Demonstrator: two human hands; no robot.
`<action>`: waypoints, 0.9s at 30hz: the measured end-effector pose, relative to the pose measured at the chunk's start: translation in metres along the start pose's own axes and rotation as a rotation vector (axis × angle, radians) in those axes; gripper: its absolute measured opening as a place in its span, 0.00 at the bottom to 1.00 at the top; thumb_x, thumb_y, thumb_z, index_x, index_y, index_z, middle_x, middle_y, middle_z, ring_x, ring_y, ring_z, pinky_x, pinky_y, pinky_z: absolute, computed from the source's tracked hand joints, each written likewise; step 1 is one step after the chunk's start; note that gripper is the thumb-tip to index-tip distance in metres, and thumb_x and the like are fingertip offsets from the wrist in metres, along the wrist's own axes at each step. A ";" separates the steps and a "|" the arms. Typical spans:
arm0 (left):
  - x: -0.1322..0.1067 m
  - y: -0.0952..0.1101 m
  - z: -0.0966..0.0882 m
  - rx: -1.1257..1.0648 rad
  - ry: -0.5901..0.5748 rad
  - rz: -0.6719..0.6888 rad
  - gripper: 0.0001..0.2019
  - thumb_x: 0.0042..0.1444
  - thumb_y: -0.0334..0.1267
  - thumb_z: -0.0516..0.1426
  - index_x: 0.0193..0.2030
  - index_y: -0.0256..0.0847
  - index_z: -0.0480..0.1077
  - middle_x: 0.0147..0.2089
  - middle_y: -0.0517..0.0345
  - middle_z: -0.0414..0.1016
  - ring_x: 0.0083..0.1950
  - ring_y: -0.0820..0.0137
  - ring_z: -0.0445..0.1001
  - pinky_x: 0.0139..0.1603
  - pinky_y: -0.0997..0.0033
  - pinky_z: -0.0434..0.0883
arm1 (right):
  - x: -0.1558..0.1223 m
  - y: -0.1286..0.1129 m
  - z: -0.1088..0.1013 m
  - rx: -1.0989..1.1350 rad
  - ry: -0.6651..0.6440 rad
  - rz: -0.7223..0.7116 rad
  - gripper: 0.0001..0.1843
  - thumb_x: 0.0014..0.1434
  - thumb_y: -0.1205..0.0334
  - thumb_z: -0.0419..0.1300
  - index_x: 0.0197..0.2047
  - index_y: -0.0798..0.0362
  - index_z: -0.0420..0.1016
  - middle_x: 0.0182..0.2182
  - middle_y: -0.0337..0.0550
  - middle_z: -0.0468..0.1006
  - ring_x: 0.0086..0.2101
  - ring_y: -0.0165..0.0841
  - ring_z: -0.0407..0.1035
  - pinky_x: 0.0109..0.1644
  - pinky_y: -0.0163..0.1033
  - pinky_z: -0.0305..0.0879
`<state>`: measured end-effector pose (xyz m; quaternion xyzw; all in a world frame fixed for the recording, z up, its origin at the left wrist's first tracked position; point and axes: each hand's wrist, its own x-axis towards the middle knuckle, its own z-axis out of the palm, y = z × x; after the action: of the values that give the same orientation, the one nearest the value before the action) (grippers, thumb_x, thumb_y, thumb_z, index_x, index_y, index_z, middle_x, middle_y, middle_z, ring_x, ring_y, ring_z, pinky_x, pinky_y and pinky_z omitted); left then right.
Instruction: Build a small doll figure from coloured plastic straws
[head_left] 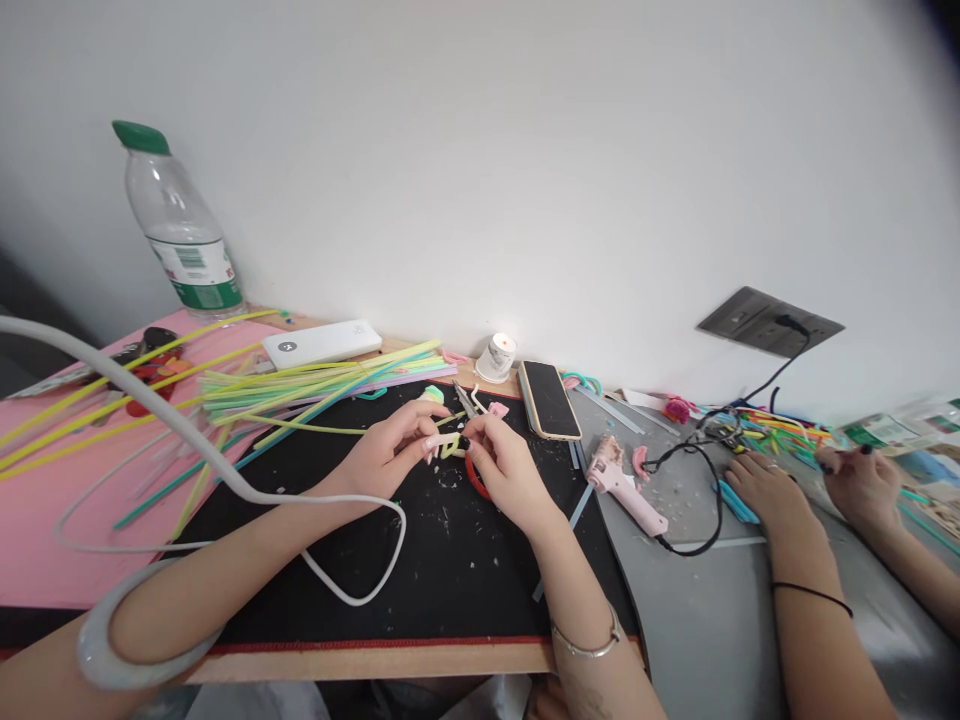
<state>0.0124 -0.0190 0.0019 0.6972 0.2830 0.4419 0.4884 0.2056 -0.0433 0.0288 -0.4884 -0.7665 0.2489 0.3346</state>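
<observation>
Over the black mat [405,590], both hands meet at a short, bent, pale yellow-green pipe cleaner [450,446]. My left hand [390,445] pinches its left end between thumb and fingers. At the other end, my right hand [510,470] grips it with the fingertips, partly hiding it. Just behind and under the right hand lie scissors [465,400] with a red handle. A small pale green and yellow fuzzy piece [433,395] sits behind the left fingers. Close to the right knuckles is a small pink piece [497,409].
A bundle of pipe cleaners [322,390] lies left, near a white power bank [322,344] and a bottle [180,220]. A white cable [247,480] loops over my left forearm. Rightward are a paper cup [496,357], phone [550,400], glue gun [626,487] and another person's hands [772,490].
</observation>
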 end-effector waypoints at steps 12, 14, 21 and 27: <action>0.006 0.000 0.000 -0.368 0.077 -0.195 0.14 0.55 0.38 0.58 0.47 0.39 0.65 0.26 0.66 0.66 0.29 0.74 0.68 0.35 0.72 0.66 | -0.002 0.001 0.003 0.140 0.198 -0.049 0.06 0.56 0.68 0.56 0.38 0.51 0.70 0.36 0.41 0.69 0.27 0.27 0.59 0.29 0.34 0.58; 0.006 -0.001 0.000 -0.434 0.069 -0.244 0.14 0.55 0.38 0.59 0.48 0.40 0.65 0.27 0.65 0.66 0.29 0.75 0.67 0.34 0.73 0.65 | -0.001 -0.001 0.003 0.150 0.195 -0.110 0.06 0.56 0.69 0.57 0.38 0.51 0.71 0.37 0.42 0.70 0.27 0.28 0.59 0.29 0.34 0.59; 0.004 -0.002 0.001 -0.554 0.032 -0.318 0.14 0.56 0.34 0.59 0.49 0.42 0.65 0.29 0.65 0.67 0.30 0.77 0.67 0.36 0.75 0.65 | 0.000 -0.002 0.006 0.095 0.164 -0.175 0.09 0.56 0.71 0.58 0.39 0.51 0.74 0.40 0.45 0.71 0.30 0.29 0.64 0.30 0.35 0.63; 0.004 -0.002 0.001 -0.590 0.027 -0.310 0.14 0.55 0.33 0.60 0.48 0.41 0.65 0.28 0.66 0.67 0.30 0.77 0.67 0.35 0.76 0.64 | 0.000 -0.001 0.007 0.101 0.178 -0.185 0.09 0.55 0.71 0.58 0.39 0.51 0.74 0.39 0.45 0.71 0.31 0.29 0.65 0.31 0.35 0.65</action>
<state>0.0152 -0.0157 0.0013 0.4684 0.2521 0.4345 0.7268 0.1996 -0.0438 0.0254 -0.4181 -0.7622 0.2110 0.4468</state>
